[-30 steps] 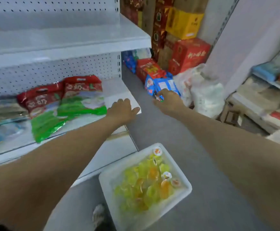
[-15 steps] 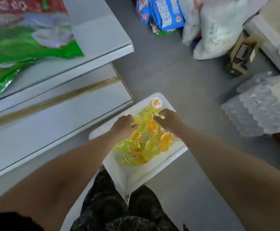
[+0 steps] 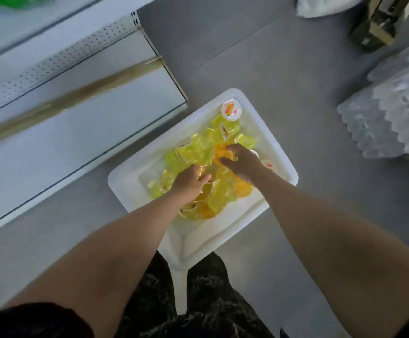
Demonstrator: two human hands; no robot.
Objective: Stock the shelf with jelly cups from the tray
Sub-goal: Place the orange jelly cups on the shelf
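Many jelly cups point(image 3: 198, 150) lay in the white tray point(image 3: 123, 176) on the floor point(image 3: 247, 57) by the shelf point(image 3: 76, 123). Left hand point(image 3: 190, 182) curled round some, right hand point(image 3: 242, 162) pinched an orange cup point(image 3: 221, 152). Most stocking looked undone.

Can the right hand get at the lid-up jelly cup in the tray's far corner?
Probably yes: the lid-up jelly cup sits uncovered by the tray rim, just beyond the right hand, though that hand curls round an orange cup.
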